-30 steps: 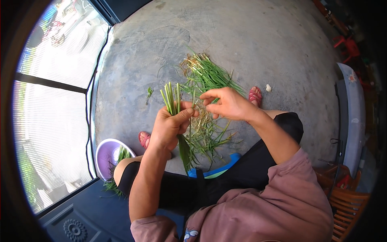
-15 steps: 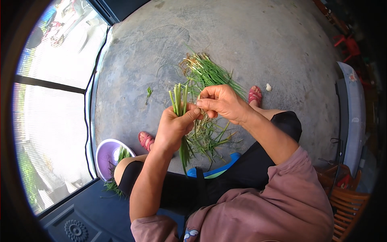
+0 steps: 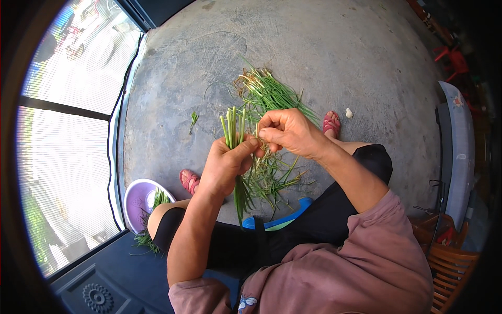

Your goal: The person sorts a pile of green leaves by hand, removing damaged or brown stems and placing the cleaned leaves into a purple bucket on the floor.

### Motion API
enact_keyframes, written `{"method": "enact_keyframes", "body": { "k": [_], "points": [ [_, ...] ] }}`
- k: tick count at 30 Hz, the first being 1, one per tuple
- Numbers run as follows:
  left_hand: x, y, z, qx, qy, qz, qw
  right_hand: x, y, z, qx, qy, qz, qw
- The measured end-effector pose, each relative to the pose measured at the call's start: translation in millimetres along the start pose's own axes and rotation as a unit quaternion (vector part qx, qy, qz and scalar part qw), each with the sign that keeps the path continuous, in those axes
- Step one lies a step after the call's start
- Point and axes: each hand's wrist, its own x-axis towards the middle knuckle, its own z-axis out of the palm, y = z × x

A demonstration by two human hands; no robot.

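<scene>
- Your left hand (image 3: 224, 162) grips the green bunch (image 3: 231, 130), pale ends (image 3: 234, 113) up
- Your right hand (image 3: 289, 133) pinches a thin stalk (image 3: 257, 127) beside it
- Stalks seem light, easily bruised; hold near the firmer pale ends

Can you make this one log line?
left hand: gripping slim green stalks; right hand: beside left, hold unclear; round purple basin: left side

Pale green stalks (image 3: 231, 123) have darker green leaves (image 3: 241, 196) below the left fingers (image 3: 243, 149); beyond them lies a brown-rooted green bundle (image 3: 273, 93), leftward a lilac, white-rimmed basin (image 3: 135, 206).
</scene>
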Motion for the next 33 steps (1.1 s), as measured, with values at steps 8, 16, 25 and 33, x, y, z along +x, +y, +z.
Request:
{"method": "enact_keyframes", "body": {
  "k": [8, 16, 25, 33],
  "points": [
    [0.4, -3.6, 0.0, -0.002, 0.001, 0.009, 1.000, -0.2, -1.0, 1.9, -0.006, 0.007, -0.006, 1.000],
    [0.9, -1.1, 0.7, -0.010, -0.004, -0.021, 1.000, -1.4, -3.1, -1.3, 0.013, -0.025, 0.020, 0.999],
    [-0.8, 3.3, 4.6, -0.021, 0.012, -0.026, 0.999, -2.2, -3.5, -1.0, -0.006, -0.023, 0.016, 1.000],
    [-1.4, 5.2, 0.7, -0.007, 0.015, -0.041, 0.999, 1.4, 1.3, -6.2, -0.046, 0.010, -0.002, 0.999]
  ]
}}
